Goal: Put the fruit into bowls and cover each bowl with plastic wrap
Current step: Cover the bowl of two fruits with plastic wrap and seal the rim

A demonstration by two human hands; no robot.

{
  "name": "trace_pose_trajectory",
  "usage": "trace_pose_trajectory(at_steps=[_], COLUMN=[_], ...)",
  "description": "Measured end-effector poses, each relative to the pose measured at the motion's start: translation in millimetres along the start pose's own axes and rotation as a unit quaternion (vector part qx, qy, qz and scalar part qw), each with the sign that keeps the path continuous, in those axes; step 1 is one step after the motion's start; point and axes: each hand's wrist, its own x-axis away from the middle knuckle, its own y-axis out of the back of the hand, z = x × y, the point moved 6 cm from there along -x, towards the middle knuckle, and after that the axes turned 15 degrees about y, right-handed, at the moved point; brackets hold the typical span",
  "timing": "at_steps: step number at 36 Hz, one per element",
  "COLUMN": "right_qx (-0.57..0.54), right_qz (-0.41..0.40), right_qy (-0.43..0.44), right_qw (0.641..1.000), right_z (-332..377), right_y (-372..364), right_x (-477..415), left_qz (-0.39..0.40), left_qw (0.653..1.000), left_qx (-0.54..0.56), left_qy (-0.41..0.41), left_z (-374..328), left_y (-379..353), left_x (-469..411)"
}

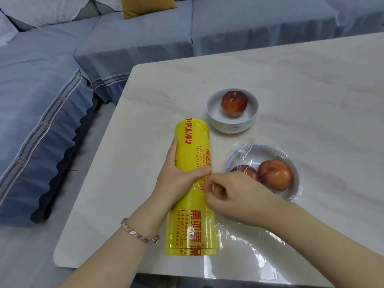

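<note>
View: head camera, looking down on a pale marble surface (291,80) beside a blue sofa (62,100).
Roll of plastic wrap (191,154): yellow, lying on the surface with its length running away from the person, left of both bowls.
Left grip (178,179): closed round the middle of the roll, thumb on top, steadying it; a bracelet (139,233) on the wrist.
Right grip (234,196): fingers curled, pinching the film (249,246) at the roll's side, just beside the left thumb; a loose sheet trails under the forearm.
Near bowl (295,196): holds two fruits (274,177); clear wrap is stretched over its rim, so this one looks finished.
Far bowl (232,125): holds one fruit (234,102), with no wrap on it.
Progress: all visible fruit is bowled and one bowl covered. Left to do, by this reading: free a sheet and cover the far bowl.
</note>
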Motion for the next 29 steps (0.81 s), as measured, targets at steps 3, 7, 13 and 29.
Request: trace_pose_trajectory(at_steps=[3,7,13,29], right_qx=[0.063,0.042,0.012,0.006], right_qz=[0.04,-0.007,0.001,-0.084], right_qy=[0.002,0.012,-0.046,-0.109], right_qw=[0.997,0.999,0.999,0.99], right_z=[5,1,-15,-41], right_y=[-1,5,5,-3], right_x=[-3,-11,-31,-45], left_qz=[-0.047,-0.109,-0.123,-0.1], left_qw=[0.999,0.993,0.99,0.991], left_qx=[-0.002,-0.017,-0.067,-0.063], left_qy=[-0.018,-0.033,0.001,0.059], left_z=[-11,-28,-38,-21], left_y=[6,24,27,24], left_x=[5,-2,-15,-37])
